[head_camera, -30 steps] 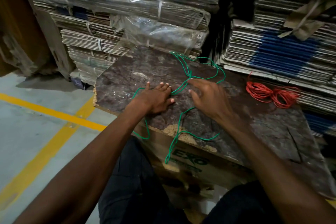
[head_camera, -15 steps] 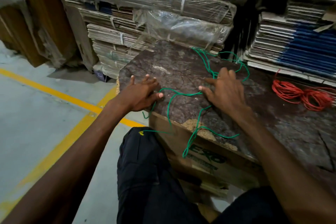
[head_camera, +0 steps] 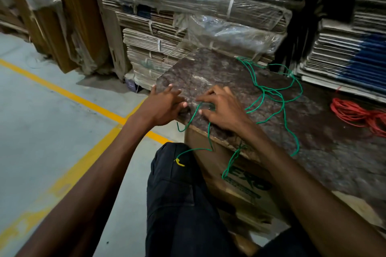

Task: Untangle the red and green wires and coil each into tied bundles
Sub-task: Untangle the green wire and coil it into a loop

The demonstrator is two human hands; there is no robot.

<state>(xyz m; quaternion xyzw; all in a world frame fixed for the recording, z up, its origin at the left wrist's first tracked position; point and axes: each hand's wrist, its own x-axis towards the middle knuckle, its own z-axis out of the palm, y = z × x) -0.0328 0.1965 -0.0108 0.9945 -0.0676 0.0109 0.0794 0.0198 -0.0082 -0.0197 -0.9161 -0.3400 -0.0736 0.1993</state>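
The green wire [head_camera: 283, 108] lies in loose loops across a dark marbled board [head_camera: 208, 69], and several strands hang over the board's front edge. My right hand [head_camera: 223, 110] is at the near left corner, fingers curled over a strand of the green wire. Just left of it, my left hand [head_camera: 165, 104] rests on the corner with its fingers spread and fairly straight, holding nothing that I can see. The red wire [head_camera: 355, 112] lies bunched by itself at the right end of the board, apart from the green one.
The board sits on a cardboard box [head_camera: 246, 183] in front of my knees. Stacks of flattened cartons, some wrapped in plastic [head_camera: 208, 6], stand close behind and to the right. A grey floor with yellow lines [head_camera: 73, 96] lies to the left.
My right hand has moved left across the board to the near left corner, next to my left hand, and its fingers have curled over a green strand. The green loops have shifted with it.
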